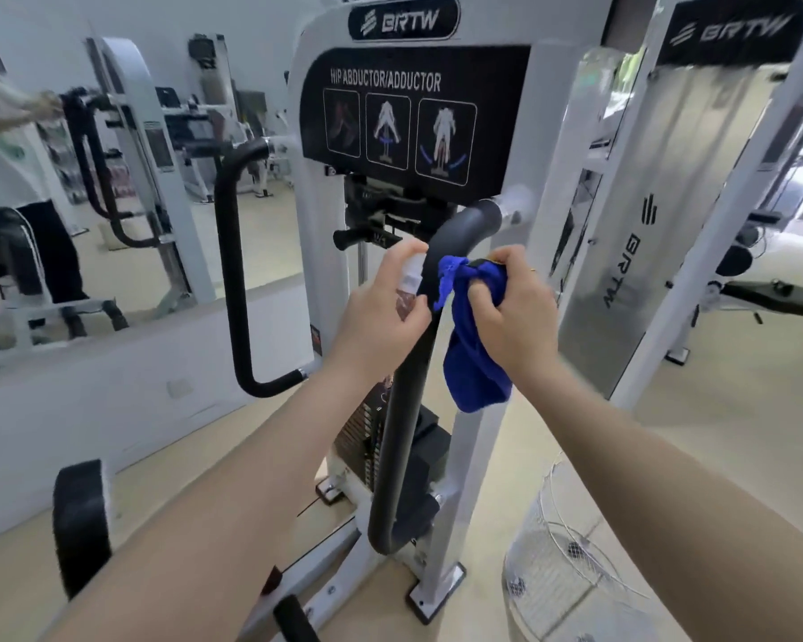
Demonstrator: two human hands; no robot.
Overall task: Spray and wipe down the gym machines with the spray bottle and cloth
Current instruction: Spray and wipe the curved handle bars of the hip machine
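Now the left hand (381,308) grips the spray bottle (409,282) just beside the black handle bar (418,354), while the right hand (511,308) bunches the blue cloth (474,363) against the bar's other side.

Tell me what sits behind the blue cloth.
Behind the blue cloth, gripped by the right hand, runs the machine's white upright post. The black padded handle bar passes just left of it. The post section directly behind the cloth is hidden.
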